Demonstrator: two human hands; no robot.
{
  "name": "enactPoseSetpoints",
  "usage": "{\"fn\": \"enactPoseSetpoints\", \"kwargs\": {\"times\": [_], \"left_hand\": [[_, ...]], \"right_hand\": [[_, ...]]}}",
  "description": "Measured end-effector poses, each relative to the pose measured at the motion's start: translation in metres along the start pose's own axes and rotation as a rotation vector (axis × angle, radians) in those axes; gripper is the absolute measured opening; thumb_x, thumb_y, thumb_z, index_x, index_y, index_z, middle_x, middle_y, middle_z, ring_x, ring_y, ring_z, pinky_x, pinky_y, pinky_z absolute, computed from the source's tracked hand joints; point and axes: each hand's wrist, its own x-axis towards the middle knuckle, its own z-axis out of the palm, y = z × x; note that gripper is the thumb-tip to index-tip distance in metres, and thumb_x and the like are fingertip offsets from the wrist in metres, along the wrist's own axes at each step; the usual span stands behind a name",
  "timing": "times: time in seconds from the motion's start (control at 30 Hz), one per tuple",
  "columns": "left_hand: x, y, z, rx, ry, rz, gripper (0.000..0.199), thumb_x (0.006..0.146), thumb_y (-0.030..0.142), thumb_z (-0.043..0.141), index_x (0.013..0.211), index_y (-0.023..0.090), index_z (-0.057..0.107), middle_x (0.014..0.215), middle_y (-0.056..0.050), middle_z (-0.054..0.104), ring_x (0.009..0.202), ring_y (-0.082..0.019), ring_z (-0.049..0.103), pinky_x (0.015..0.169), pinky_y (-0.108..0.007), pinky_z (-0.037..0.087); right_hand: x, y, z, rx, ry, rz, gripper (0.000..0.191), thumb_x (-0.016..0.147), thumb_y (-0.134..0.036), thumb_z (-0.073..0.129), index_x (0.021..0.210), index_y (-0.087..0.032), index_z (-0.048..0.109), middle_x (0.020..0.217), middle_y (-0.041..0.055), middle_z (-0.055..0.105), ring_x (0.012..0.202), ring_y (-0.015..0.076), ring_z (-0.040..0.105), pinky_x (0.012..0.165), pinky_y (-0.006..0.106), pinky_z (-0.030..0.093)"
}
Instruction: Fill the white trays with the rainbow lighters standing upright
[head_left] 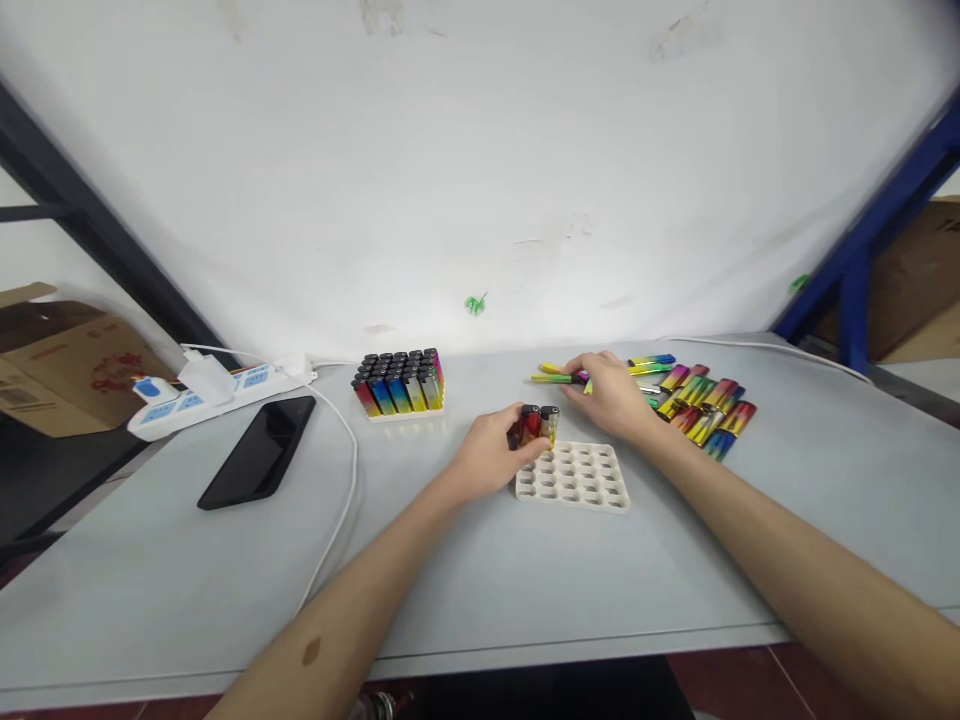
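At the back left corner of a white tray with rows of holes [574, 478], my left hand [491, 452] is closed around upright lighters. A red lighter [529, 425] and a silver-gold lighter [550, 424] show between its fingers and thumb, black tops up. My right hand [606, 392] reaches over loose lighters behind the tray, its fingers closed on a yellow-green lighter [553, 379] lying near the fingertips. Part of that lighter is hidden by the fingers. Right of this hand lies a pile of shiny multicoloured lighters [705, 405].
A second tray full of upright lighters [401, 385] stands back left. Further left are a black phone [259, 452], a white power strip [225, 393] and a white cable [352, 470] running to the front. A white wall [480, 200] closes off the back; a cardboard box [82, 365] stands far left.
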Motion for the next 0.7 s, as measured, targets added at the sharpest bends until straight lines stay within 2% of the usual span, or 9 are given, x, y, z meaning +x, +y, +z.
{"fn": "enactPoseSetpoints", "kwargs": {"times": [0.13,0.2,0.27,0.37,0.47,0.5,0.57,0.63,0.7], "left_hand": [[0.000,0.000,-0.001,-0.014,0.009,-0.002,0.019,0.083,0.038,0.060,0.087,0.020,0.061,0.085,0.001,0.069,0.078,-0.017,0.060,0.069,-0.027,0.044],[0.000,0.000,-0.001,-0.013,0.003,-0.013,0.019,0.083,0.038,0.060,0.088,0.020,0.062,0.086,0.001,0.070,0.078,-0.017,0.061,0.069,-0.027,0.044],[0.000,0.001,-0.001,-0.009,0.003,-0.022,0.019,0.083,0.039,0.061,0.088,0.020,0.062,0.086,0.001,0.070,0.079,-0.017,0.061,0.069,-0.027,0.045],[0.000,0.000,-0.002,0.010,0.010,-0.025,0.020,0.083,0.039,0.061,0.087,0.020,0.062,0.086,0.001,0.070,0.079,-0.018,0.061,0.069,-0.027,0.045],[-0.001,-0.001,-0.002,0.038,0.013,-0.011,0.021,0.084,0.040,0.060,0.089,0.020,0.063,0.086,0.000,0.070,0.078,-0.018,0.060,0.069,-0.028,0.044],[-0.001,-0.001,-0.003,0.046,0.013,-0.003,0.021,0.084,0.040,0.060,0.089,0.020,0.063,0.086,0.000,0.069,0.078,-0.018,0.060,0.069,-0.028,0.044],[-0.002,-0.001,-0.003,0.066,0.013,0.007,0.021,0.084,0.040,0.060,0.089,0.020,0.063,0.084,0.001,0.069,0.077,-0.017,0.059,0.069,-0.027,0.043],[-0.002,-0.001,-0.004,0.085,0.013,0.008,0.021,0.084,0.040,0.059,0.088,0.020,0.062,0.082,0.001,0.068,0.074,-0.016,0.058,0.067,-0.027,0.043],[-0.002,-0.001,-0.004,0.093,0.016,0.007,0.021,0.084,0.041,0.059,0.086,0.020,0.062,0.080,0.002,0.067,0.073,-0.016,0.057,0.066,-0.027,0.042]], "right_hand": [[-0.001,-0.013,-0.005,0.632,0.109,0.324,0.025,0.081,-0.041,0.067,0.092,-0.020,0.061,0.096,0.0053,0.070,0.090,0.0210,0.065,0.086,0.039,0.051],[-0.002,-0.022,-0.010,0.928,0.159,0.427,0.025,0.082,-0.043,0.064,0.090,-0.021,0.057,0.092,0.0035,0.068,0.089,0.0196,0.067,0.084,0.038,0.053],[-0.005,-0.031,-0.016,1.138,0.189,0.516,0.025,0.083,-0.043,0.062,0.096,-0.024,0.054,0.085,-0.0005,0.065,0.081,0.0178,0.067,0.074,0.037,0.057],[-0.011,-0.041,-0.024,1.258,0.195,0.606,0.029,0.082,-0.040,0.062,0.106,-0.030,0.051,0.071,-0.0067,0.054,0.058,0.0128,0.058,0.051,0.027,0.052],[-0.016,-0.043,-0.025,1.316,0.136,0.602,0.026,0.081,-0.042,0.061,0.103,-0.029,0.054,0.065,-0.0072,0.047,0.047,0.0091,0.042,0.037,0.019,0.032],[-0.017,-0.042,-0.024,1.332,0.100,0.598,0.026,0.083,-0.047,0.059,0.099,-0.027,0.055,0.063,-0.0066,0.045,0.045,0.0085,0.038,0.036,0.020,0.026],[-0.018,-0.039,-0.022,1.347,0.028,0.604,0.038,0.085,-0.059,0.050,0.084,-0.022,0.056,0.059,-0.0053,0.041,0.042,0.0080,0.032,0.036,0.022,0.019],[-0.018,-0.038,-0.021,1.339,-0.022,0.628,0.051,0.085,-0.069,0.041,0.069,-0.021,0.050,0.056,-0.0043,0.039,0.041,0.0081,0.030,0.037,0.023,0.018],[-0.018,-0.038,-0.021,1.328,-0.060,0.653,0.054,0.085,-0.070,0.039,0.063,-0.021,0.045,0.053,-0.0043,0.037,0.041,0.0081,0.028,0.038,0.023,0.017]]}}
